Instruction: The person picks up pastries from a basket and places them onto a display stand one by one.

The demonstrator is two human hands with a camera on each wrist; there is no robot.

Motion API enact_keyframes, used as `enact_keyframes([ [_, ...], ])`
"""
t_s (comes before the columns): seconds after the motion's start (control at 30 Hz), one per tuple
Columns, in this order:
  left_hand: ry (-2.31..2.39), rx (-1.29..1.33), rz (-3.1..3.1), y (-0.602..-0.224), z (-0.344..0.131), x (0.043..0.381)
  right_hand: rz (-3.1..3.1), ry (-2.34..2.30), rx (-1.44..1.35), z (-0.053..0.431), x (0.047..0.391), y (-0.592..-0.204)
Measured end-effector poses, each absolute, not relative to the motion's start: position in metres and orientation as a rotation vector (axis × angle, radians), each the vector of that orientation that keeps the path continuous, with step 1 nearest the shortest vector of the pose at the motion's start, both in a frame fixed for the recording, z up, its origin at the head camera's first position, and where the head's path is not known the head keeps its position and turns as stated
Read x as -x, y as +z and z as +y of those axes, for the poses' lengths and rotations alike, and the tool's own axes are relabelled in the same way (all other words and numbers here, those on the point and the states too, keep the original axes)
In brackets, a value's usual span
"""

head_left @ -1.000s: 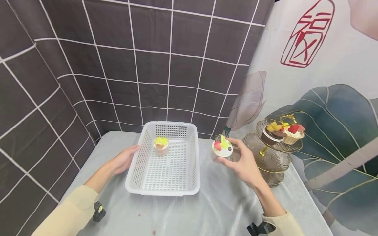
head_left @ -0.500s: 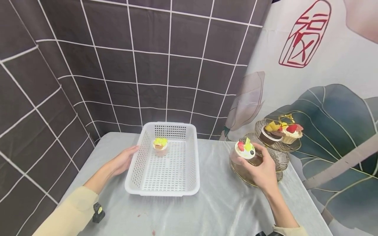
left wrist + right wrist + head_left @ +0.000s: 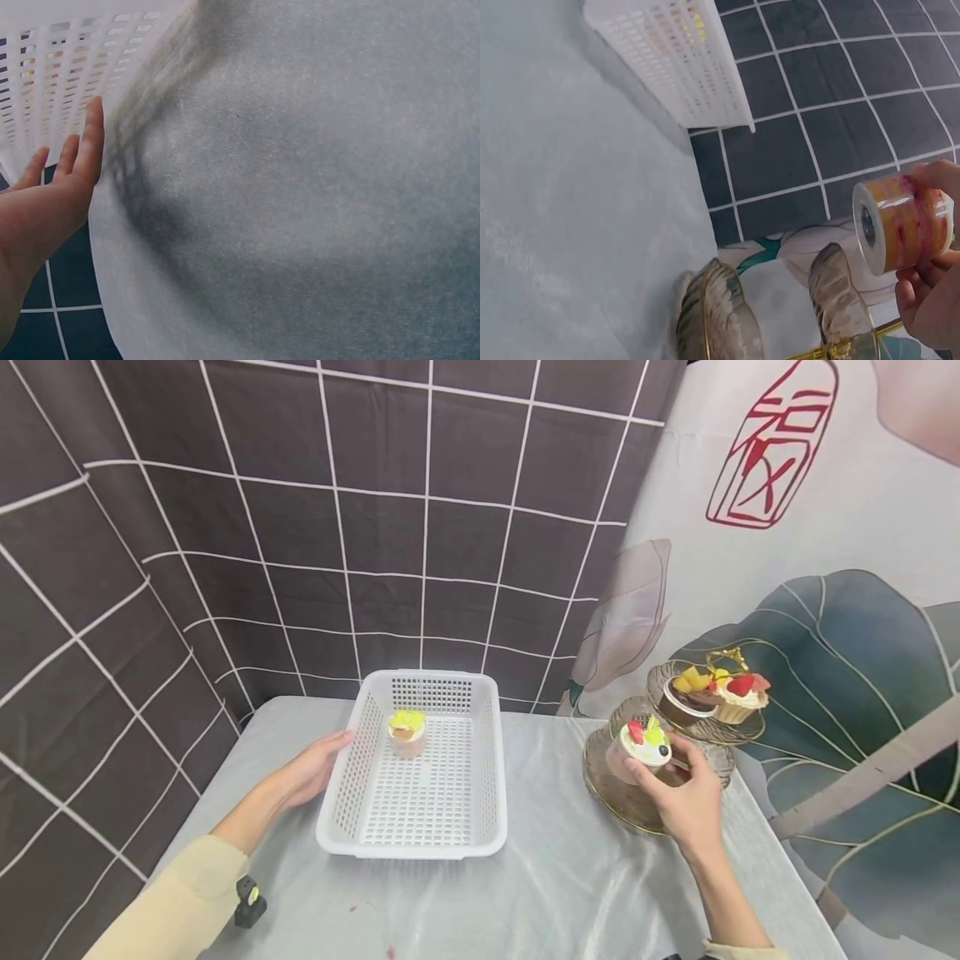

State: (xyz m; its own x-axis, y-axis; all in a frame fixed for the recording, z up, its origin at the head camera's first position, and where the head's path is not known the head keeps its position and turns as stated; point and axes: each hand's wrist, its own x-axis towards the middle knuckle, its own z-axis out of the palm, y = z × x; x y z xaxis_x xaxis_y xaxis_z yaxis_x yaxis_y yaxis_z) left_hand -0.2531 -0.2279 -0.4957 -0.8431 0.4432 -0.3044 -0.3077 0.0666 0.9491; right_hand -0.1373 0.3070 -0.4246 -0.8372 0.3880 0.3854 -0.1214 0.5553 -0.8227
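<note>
Cup (image 3: 628, 764): about upright in my right hand (image 3: 688, 797), over the left part of the stand (image 3: 622, 812); the wrist view shows it clear of the tiers, but I can't tell which is directly below.
Cup weight: light, I'd judge.
Cup wall: shiny, so it may slip under a loose pinch; probably stiff enough for steady pressure, perhaps giving if I squeeze hard.
Topping (image 3: 647, 752): fruit and cream, likely the fragile part; real or fake, I can't tell.
Best hold: mid-wall, below the rim, base left free.
Right fingers (image 3: 939, 176): clamped on the cup, thumb on the near side, the others round the right side.
Left hand (image 3: 309, 770): fingers straight and slightly apart at the left wall of the basket (image 3: 412, 850); pressure, I can't tell.
Cup, 1 s ago: between basket and stand; 0.5 s ago, at the stand's left edge. Now it is farther right.
Unmoved: basket, the pink cup (image 3: 407, 743) inside, the dark cup (image 3: 688, 706) and tart (image 3: 738, 708) up top.
</note>
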Motion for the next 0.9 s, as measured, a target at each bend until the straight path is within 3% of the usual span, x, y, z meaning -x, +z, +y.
enact_keyframes([
  [0.9,1.817,-0.120,1.821,-0.492,-0.228,0.251,-2.342,1.206,0.405,0.329,0.160,-0.430],
])
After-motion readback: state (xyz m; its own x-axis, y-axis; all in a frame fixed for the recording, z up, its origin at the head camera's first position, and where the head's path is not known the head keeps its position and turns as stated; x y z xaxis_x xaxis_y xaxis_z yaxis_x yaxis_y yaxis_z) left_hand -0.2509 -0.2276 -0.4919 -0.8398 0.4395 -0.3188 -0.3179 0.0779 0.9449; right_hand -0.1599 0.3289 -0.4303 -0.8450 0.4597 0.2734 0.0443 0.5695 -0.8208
